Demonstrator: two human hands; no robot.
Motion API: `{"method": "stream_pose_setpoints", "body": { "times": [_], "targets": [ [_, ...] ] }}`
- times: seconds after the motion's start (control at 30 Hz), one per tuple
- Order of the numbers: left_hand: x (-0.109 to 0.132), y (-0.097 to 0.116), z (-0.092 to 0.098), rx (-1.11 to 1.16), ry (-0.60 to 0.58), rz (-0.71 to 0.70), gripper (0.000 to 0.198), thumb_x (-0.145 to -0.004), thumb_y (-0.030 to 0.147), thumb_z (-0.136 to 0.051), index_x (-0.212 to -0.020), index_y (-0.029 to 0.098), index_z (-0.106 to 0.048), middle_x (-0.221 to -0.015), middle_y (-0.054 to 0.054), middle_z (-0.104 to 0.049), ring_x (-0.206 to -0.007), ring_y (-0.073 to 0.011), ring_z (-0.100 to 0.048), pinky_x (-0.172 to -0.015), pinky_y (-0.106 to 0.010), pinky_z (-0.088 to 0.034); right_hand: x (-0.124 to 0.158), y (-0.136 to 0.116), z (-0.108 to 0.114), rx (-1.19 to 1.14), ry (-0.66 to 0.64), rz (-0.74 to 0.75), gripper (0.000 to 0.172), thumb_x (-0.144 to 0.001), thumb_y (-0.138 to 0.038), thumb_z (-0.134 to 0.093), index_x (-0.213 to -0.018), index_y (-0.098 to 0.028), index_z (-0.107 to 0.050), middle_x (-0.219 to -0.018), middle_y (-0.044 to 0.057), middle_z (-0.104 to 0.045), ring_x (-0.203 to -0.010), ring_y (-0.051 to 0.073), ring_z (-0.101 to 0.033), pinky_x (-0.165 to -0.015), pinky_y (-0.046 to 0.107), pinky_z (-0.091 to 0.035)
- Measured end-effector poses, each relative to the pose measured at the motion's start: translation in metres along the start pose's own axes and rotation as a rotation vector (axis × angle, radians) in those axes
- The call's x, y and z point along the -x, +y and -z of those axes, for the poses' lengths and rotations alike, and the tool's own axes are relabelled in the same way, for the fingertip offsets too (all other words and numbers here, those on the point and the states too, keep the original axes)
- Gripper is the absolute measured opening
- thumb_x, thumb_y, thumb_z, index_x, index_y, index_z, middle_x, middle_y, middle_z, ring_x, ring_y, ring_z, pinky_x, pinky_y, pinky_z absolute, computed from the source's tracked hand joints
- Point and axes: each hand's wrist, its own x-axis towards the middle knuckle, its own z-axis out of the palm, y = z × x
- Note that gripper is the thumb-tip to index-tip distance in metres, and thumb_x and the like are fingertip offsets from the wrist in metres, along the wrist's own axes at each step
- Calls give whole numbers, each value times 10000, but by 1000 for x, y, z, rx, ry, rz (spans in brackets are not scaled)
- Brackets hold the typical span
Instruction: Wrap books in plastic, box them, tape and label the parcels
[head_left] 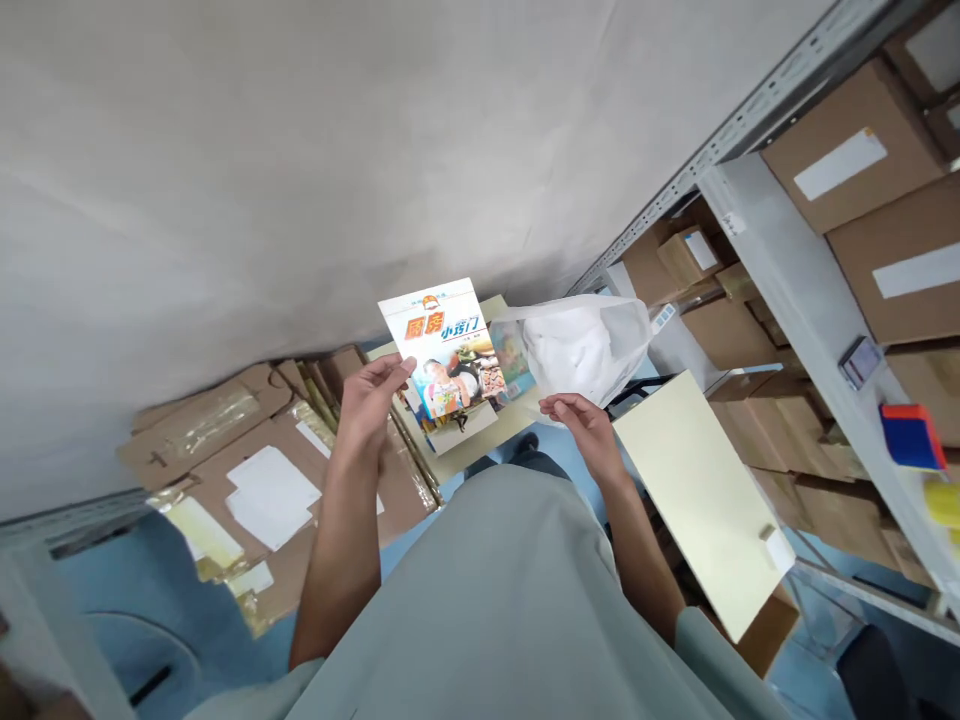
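1. The left hand [371,400], just left of the frame's middle, had its grip clenched on the lower left corner of a cookery booklet [442,345]. The thumb lay on the colourful cover.
2. The booklet stood tilted at the centre of the frame, cover towards the camera, with its title in orange and blue characters.
3. The right hand [583,422], just right of centre, was grasping the lower edge of a white plastic bag [589,345] with curled fingers.
4. The bag hung open just right of the booklet, and a second colourful booklet [514,360] showed between the two.
5. Under the held booklet a small stack of books [450,428] lay on a pale yellow worktop [480,450].
6. A pale yellow board [697,490] slanted across the lower right, with a small white block [776,545] near its far corner.
7. Flattened cardboard boxes [247,450] with white labels lay at the middle left on the blue floor [135,580].
8. Metal shelving [780,270] ran down the right side, loaded with labelled cartons [892,250] and an orange and blue block [911,435].
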Motion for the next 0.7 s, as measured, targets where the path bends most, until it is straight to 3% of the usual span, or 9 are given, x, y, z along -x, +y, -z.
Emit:
{"method": "stream_pose_setpoints", "body": {
  "times": [0.1, 0.27, 0.47, 0.7],
  "targets": [
    [15, 27, -28, 41, -182, 7, 581, -643, 642, -1045, -964, 191, -868, -942, -88, -841, -785, -216, -725, -704, -325, -583, 3, -1, 14, -21, 49, 46, 502, -939, -771, -841, -1094, -295, -870, -1173, 80, -887, -1155, 312, -807, -1089, 492, -628],
    [44, 45, -112, 59, -527, 96, 618, -635, 685, -1049, -972, 196, -879, -1012, -124, -876, -914, -325, -826, -804, -422, -659, 20, -5, 56, -95, 147, 112, 618, -949, -861, -768, -1128, -282, -892, -1145, 76, -888, -1108, 300, -795, -1027, 454, -616],
    [79, 26, -231, -161, -716, 74, 607, -658, 669, -1045, -991, 187, -887, -945, -103, -857, -832, -271, -782, -747, -369, -612, 59, 10, 142, -128, 329, 181, 649, -969, -883, -715, -1033, -268, -915, -1000, 49, -867, -976, 288, -759, -925, 427, -617],
    [142, -10, -389, -294, -887, 11, 550, -645, 648, -1040, -935, 205, -889, -876, -70, -821, -772, -201, -688, -727, -320, -553, 93, 71, 275, -203, 604, 156, 517, -901, -785, -843, -913, -271, -888, -958, 50, -868, -884, 263, -753, -866, 408, -617]
  ]
}}
